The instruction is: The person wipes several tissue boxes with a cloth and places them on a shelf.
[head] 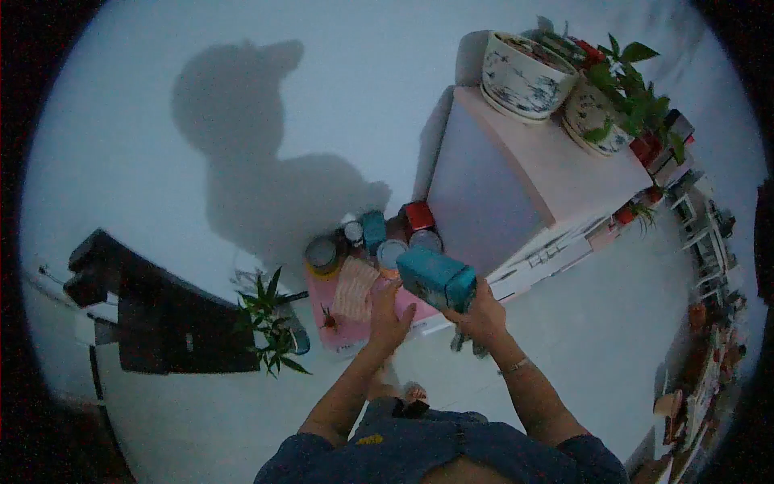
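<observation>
My right hand [484,314] grips the lower end of a teal box [428,275], perhaps a tin, and holds it tilted above a pink surface [357,330]. To its left my left hand [390,320] is apart from the box, thumb and fingers spread, with nothing visible in it. Beside the left fingers lies a pale striped cloth [355,289]. Behind the hands stand a dark-lidded jar [322,254], a small white-topped container [354,232], a second teal box [374,230], a red box [418,215] and two round-lidded canisters [392,251], one partly hidden by the held box.
A pale cabinet [484,181] stands close on the right, with potted plants [529,78] on top. On the left are a leafy plant [272,327] and a dark piece of furniture [181,333]. A white wall [351,91] rises behind; shelves with objects [707,363] line the far right.
</observation>
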`<state>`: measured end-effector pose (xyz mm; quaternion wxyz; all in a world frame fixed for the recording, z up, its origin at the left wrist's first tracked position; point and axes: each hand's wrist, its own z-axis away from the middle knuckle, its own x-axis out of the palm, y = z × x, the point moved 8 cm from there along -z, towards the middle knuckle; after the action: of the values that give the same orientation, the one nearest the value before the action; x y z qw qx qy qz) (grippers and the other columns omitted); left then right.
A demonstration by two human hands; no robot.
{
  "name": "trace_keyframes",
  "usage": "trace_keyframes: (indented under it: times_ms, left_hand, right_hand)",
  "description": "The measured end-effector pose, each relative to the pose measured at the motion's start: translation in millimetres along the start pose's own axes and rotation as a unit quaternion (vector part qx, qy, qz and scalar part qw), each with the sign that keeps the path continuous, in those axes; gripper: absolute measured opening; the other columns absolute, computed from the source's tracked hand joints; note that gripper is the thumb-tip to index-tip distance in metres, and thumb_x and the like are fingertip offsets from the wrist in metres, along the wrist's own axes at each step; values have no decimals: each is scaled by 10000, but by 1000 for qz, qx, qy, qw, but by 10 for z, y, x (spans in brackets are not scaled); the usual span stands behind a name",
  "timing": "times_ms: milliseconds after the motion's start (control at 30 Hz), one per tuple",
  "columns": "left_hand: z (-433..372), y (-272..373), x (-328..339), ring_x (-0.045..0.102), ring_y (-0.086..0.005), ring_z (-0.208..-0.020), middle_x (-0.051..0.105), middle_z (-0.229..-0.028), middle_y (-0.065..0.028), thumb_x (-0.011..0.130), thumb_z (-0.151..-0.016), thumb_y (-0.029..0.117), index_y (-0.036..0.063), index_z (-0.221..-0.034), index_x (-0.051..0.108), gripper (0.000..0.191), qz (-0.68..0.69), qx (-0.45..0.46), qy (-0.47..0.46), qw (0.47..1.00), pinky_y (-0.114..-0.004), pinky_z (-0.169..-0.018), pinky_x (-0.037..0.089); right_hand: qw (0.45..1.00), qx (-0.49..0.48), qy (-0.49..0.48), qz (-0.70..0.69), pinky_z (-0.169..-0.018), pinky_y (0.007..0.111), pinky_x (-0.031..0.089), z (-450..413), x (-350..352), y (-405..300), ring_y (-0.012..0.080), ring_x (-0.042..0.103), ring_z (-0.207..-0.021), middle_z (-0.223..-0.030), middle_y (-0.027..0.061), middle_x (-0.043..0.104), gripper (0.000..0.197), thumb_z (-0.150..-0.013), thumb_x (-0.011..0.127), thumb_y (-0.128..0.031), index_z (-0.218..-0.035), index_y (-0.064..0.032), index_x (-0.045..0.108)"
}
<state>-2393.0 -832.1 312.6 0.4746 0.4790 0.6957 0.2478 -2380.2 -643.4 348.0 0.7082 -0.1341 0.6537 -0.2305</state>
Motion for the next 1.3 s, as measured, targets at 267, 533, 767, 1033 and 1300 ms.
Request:
trace_keyframes:
  times_ms: [267, 533, 767, 1033, 1300]
  left_hand:
    - [-525, -1628, 345, 477, -297, -910, 494, -956, -158, 594, -711, 90, 26, -1059, 448, 382, 31, -181, -47, 982, -384, -766, 385]
    - [-643, -2839, 668, 498, -322, -847, 504, -949, -173, 549, -705, 106, -5, -1069, 445, 394, -23, -376, -79, 923, -413, -743, 393]
    - [-709, -2990, 983, 438, -382, -989, 387, -1161, -217, 506, -735, 214, 22, -1220, 279, 569, -146, -188, -26, 971, -416, -838, 367]
    - [-566, -3657, 954, 471, -388, -932, 469, -1030, -231, 524, -752, 241, -10, -1110, 389, 458, -88, -283, -9, 955, -440, -788, 382]
    - [-642, -3574, 1179, 493, -350, -814, 517, -869, -203, 481, -788, 218, -29, -943, 444, 295, 42, -428, -50, 901, -435, -670, 374]
  right_hand:
    - [991, 90, -22, 99, -742, 426, 436, -1649, 603, -196, 351, 534, -906, -1066, 236, 479, 957, -581, 596, -601, -1221, -2, 213]
    - [978, 159, -97, 93, -784, 429, 417, -2169, 934, -539, 351, 504, -968, -1144, 210, 423, 907, -590, 599, -543, -1214, -13, 209]
    - [973, 147, -96, 150, -779, 410, 431, -2271, 1053, -328, 341, 522, -938, -1140, 218, 415, 881, -607, 581, -557, -1204, -6, 240]
    - [970, 103, -81, 204, -738, 400, 453, -2487, 1498, -405, 321, 537, -916, -1090, 215, 453, 840, -636, 548, -571, -1183, 3, 271]
    - [977, 50, -60, 198, -654, 384, 483, -2703, 1764, -161, 298, 551, -888, -1053, 201, 477, 779, -639, 539, -548, -1133, 13, 324]
